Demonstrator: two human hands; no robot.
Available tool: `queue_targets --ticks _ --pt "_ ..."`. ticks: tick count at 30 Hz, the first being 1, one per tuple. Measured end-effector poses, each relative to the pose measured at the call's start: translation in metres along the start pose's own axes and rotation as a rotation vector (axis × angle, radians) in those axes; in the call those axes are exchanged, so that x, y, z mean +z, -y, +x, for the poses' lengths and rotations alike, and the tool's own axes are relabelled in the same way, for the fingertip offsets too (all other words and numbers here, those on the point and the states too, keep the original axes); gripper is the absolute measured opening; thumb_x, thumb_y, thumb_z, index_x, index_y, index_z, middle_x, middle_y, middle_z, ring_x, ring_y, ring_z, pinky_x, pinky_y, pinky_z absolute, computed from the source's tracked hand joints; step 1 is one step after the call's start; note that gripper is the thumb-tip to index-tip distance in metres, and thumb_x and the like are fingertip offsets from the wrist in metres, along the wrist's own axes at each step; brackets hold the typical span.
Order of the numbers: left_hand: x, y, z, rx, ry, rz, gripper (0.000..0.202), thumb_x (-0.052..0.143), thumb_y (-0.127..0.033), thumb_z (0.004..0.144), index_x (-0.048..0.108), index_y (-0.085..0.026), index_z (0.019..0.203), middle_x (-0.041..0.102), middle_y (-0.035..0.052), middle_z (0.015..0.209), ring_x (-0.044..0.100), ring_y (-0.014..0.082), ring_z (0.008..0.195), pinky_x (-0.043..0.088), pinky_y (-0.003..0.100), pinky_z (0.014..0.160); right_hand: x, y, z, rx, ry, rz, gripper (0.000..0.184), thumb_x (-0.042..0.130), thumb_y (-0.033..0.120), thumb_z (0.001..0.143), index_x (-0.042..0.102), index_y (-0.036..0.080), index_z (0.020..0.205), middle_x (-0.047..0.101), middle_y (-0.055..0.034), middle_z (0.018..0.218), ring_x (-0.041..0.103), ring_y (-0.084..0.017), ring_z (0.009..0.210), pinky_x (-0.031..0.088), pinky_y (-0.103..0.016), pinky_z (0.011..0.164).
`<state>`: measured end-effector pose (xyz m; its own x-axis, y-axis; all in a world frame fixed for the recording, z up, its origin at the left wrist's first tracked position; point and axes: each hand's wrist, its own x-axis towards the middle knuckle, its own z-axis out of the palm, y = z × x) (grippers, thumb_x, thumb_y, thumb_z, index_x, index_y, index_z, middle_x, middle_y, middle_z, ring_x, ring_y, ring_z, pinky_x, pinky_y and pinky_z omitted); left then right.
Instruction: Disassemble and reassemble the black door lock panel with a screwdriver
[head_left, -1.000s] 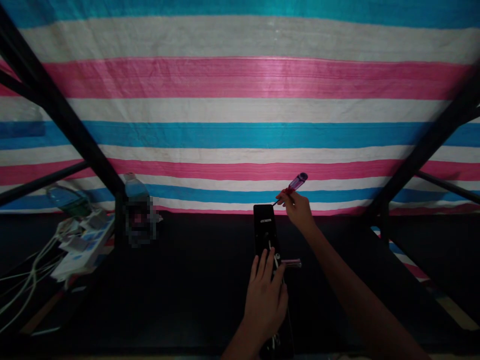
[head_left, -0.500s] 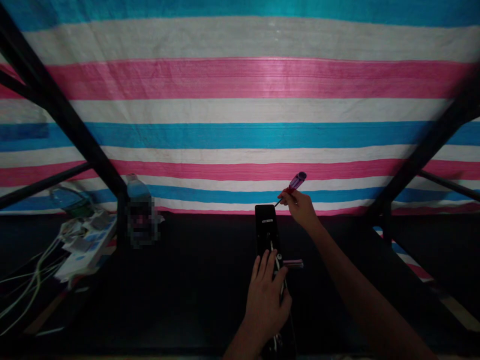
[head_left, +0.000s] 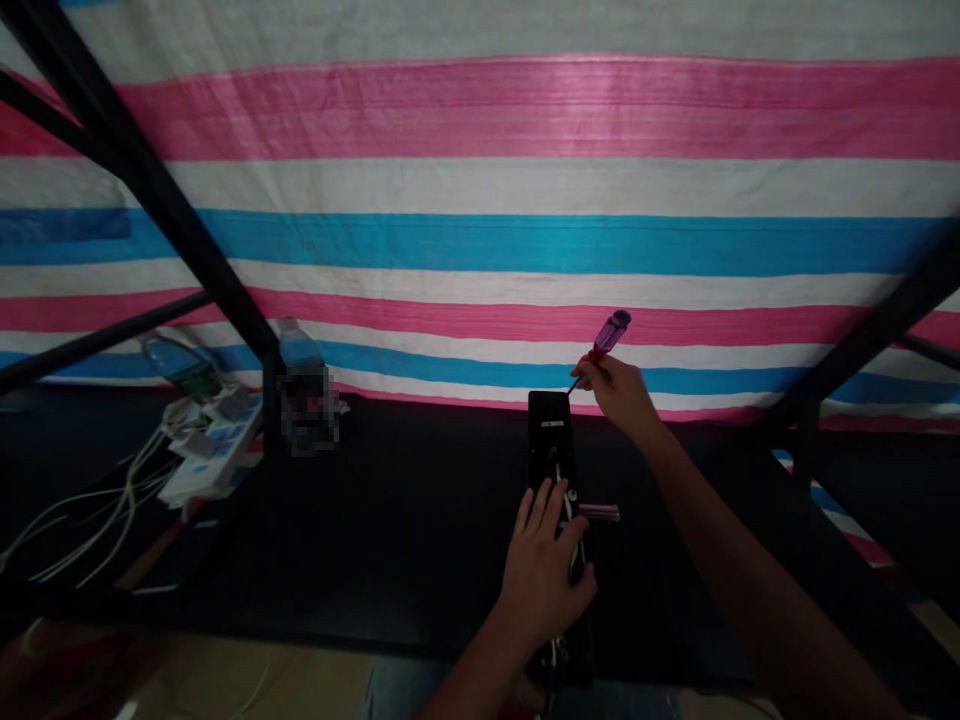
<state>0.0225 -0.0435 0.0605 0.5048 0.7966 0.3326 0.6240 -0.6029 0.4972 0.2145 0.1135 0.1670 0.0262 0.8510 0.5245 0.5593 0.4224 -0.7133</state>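
A long, narrow black device [head_left: 551, 430] with a small white label and a pale wire along it lies on the dark table. My left hand [head_left: 544, 575] rests flat across its middle, fingers stretched out. In my right hand [head_left: 615, 393] is a screwdriver [head_left: 613, 332] with a purple-red clear handle, held tilted by its lower part. Its tip is at the device's far right corner; whether it sits in a screw is too dark to tell. A second pinkish handle [head_left: 600, 512] sticks out to the right of the device, beside my left hand.
A white power strip [head_left: 214, 465] with plugs and tangled white cables [head_left: 124, 500] lies at left. A clear bottle [head_left: 300, 350] stands by the black frame post [head_left: 274, 400], its lower part pixelated. Behind the table hangs a striped sheet [head_left: 480, 240]. Another bottle [head_left: 184, 365] leans behind the strip.
The view has tilted down and shifted a little left, so the table's front edge and floor now show. Both hands keep their places on the device and screwdriver.
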Motion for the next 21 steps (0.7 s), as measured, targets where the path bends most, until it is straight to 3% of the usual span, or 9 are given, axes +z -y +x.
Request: queue_targets --ticks 7,14,21 --pt "-0.0001 0.0005 -0.002 -0.001 0.019 0.009 0.043 0.071 -0.03 0.078 0.064 -0.025 0.12 0.032 0.011 0.164 0.023 0.0336 0.153 0.017 0.058 0.124 -0.0009 0.0001 0.0101 -0.025 0.106 -0.008 0.03 0.051 0.042 0.094 0.07 0.02 0.085 0.075 -0.0065 0.079 0.071 -0.022 0.07 0.057 -0.037 0.071" --pt "-0.0017 0.0015 -0.0023 -0.002 0.029 0.004 0.037 0.071 -0.031 0.078 0.066 -0.024 0.114 0.03 0.01 0.165 0.022 0.033 0.153 0.017 0.057 0.125 0.0006 0.0029 0.0082 0.04 0.046 0.055 0.035 0.057 0.051 0.09 0.07 0.02 0.082 0.073 -0.0059 0.075 0.07 -0.021 0.068 0.057 -0.035 0.067" --pt "-0.0033 0.0008 -0.0024 -0.005 0.034 0.004 0.04 0.072 -0.032 0.078 0.065 -0.025 0.117 0.031 0.0105 0.165 0.022 0.0323 0.154 0.016 0.057 0.125 0.004 -0.0038 0.0071 0.144 -0.107 0.262 0.035 0.075 0.051 0.074 0.068 0.019 0.086 0.07 -0.0023 0.068 0.068 -0.02 0.062 0.058 -0.036 0.064"
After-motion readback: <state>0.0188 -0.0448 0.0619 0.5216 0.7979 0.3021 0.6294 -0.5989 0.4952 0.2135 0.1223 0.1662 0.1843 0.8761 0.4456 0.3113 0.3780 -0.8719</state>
